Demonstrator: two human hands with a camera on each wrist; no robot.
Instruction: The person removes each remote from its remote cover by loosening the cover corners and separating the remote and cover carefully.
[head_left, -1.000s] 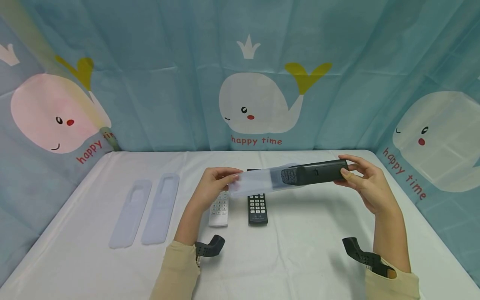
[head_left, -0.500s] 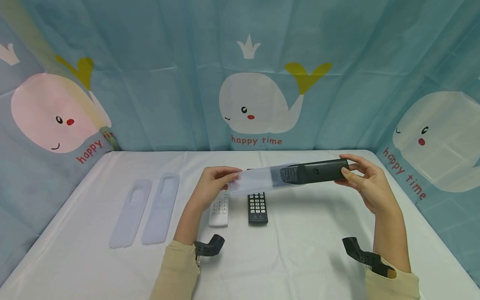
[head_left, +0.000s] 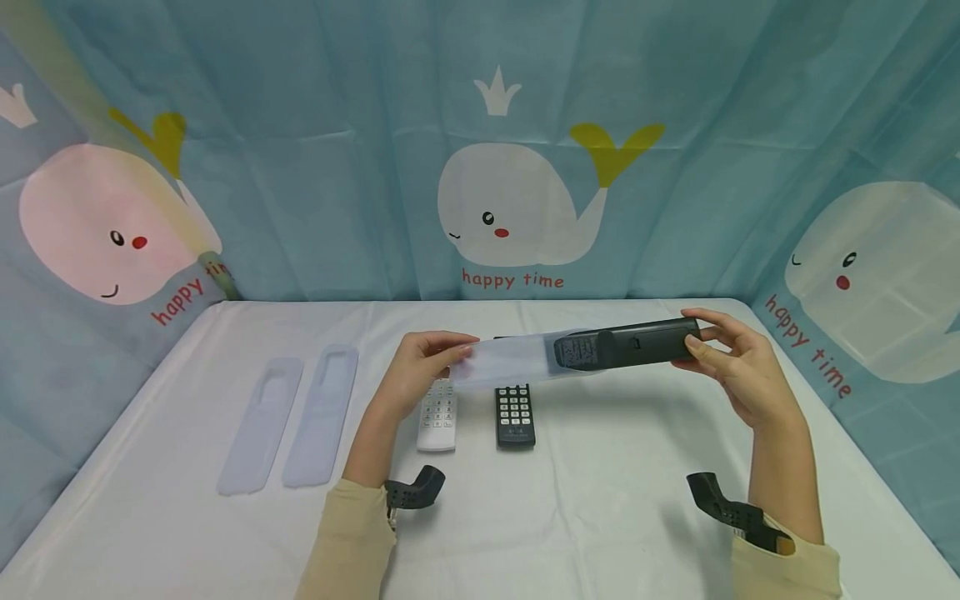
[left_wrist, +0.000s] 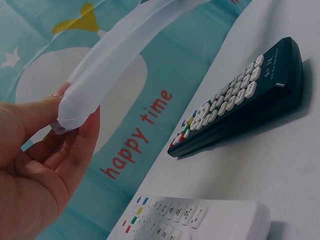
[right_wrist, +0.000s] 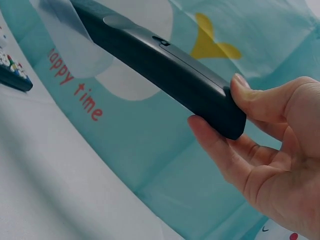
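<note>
Above the table, my right hand (head_left: 738, 362) grips one end of a black remote control (head_left: 648, 343), its back side toward me. The remote's other end sits partly inside a translucent silicone cover (head_left: 502, 360). My left hand (head_left: 420, 371) pinches the far end of that cover between thumb and fingers, as the left wrist view shows on the cover (left_wrist: 112, 62). In the right wrist view, thumb and fingers hold the remote (right_wrist: 170, 65) near its bare end. Below the cover lie a white remote (head_left: 438, 421) and a second black remote (head_left: 515, 421), buttons up, both partly hidden.
Two more translucent covers, a left one (head_left: 261, 429) and a right one (head_left: 322, 417), lie side by side on the white tablecloth (head_left: 600, 517). A blue curtain (head_left: 337, 208) with whale prints hangs behind and along both sides.
My left hand has shifted slightly left with the cover's end. The right hand and the black remote have barely moved, a touch to the right.
</note>
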